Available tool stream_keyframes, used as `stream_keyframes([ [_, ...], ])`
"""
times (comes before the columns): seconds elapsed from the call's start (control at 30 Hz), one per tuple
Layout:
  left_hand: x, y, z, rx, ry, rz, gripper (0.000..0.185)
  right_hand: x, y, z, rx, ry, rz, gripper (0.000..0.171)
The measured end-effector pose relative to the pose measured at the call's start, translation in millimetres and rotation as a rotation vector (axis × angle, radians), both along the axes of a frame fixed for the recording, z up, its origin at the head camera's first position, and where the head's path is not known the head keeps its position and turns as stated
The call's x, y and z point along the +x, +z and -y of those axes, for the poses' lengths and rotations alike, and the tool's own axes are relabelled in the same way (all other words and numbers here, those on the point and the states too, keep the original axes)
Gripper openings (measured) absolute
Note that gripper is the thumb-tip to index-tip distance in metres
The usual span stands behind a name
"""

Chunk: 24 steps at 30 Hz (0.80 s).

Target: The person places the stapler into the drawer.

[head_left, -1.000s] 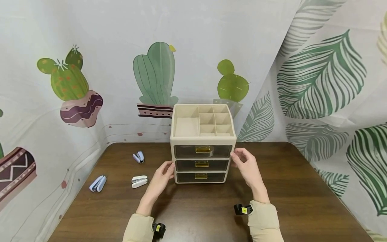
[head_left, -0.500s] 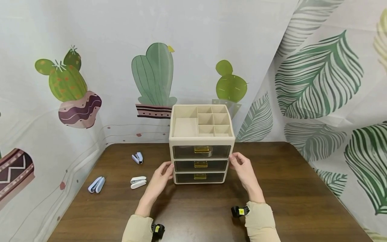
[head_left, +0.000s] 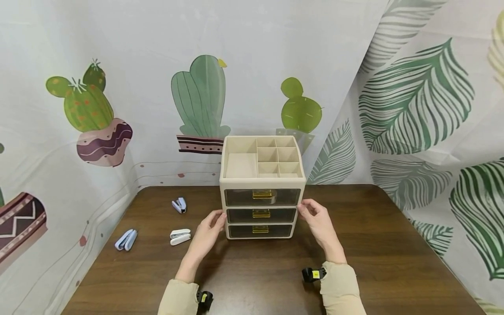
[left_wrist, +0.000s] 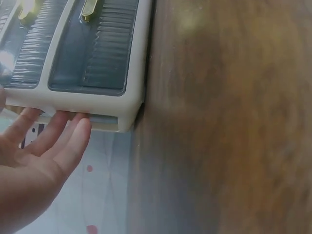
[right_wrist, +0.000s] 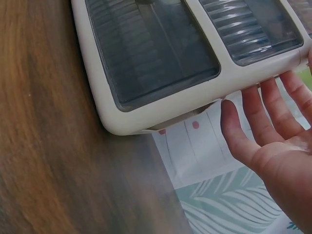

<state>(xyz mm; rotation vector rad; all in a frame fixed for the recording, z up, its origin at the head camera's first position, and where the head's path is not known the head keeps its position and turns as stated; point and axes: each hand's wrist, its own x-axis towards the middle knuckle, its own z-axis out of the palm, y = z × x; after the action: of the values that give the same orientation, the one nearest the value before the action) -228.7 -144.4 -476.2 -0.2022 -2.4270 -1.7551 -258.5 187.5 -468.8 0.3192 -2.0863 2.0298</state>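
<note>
A cream desktop organizer [head_left: 262, 181] stands upright on the brown table, its front facing me. Three drawers with dark see-through fronts and gold handles [head_left: 261, 213] are closed, and the divided top tray [head_left: 242, 165] holds nothing. On its left side my left hand [head_left: 206, 232] rests with fingertips at the side wall and thumb by the front edge. My right hand [head_left: 320, 225] touches the opposite side, somewhat higher up. Extended fingers [left_wrist: 73, 146] meet the lower side wall in the left wrist view; in the right wrist view, fingertips [right_wrist: 251, 95] lie along the wall.
Left of the organizer lie a white stapler [head_left: 180, 237], a small lavender stapler [head_left: 179, 205] and a light blue stapler [head_left: 126, 239]. A cloth [head_left: 252, 65] printed with cacti and leaves hangs behind the table [head_left: 260, 280].
My right hand has come down slightly and in toward the organizer's side. The left hand stays at its side, and the whole view has shifted a little.
</note>
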Motion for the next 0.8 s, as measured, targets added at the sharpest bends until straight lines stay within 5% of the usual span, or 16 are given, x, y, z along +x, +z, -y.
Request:
stream_keyframes([
  [0.23, 8.9, 14.0, 0, -0.216, 0.156, -0.126, 0.035, -0.7, 0.0, 0, -0.006, 0.018, -0.018, 0.014],
  [0.47, 23.5, 28.5, -12, -0.421, 0.318, -0.449, 0.019, 0.6, 1.8, 0, -0.008, 0.008, 0.004, 0.019],
  [0.63, 29.4, 29.1, -28, -0.574, 0.283, -0.739, 0.02, 0.9, 2.4, 1, -0.003, 0.008, 0.004, 0.022],
  [0.8, 25.9, 24.5, -46, -0.674, 0.203, -0.904, 0.022, 0.1, 2.2, 1, -0.014, 0.006, -0.007, 0.013],
])
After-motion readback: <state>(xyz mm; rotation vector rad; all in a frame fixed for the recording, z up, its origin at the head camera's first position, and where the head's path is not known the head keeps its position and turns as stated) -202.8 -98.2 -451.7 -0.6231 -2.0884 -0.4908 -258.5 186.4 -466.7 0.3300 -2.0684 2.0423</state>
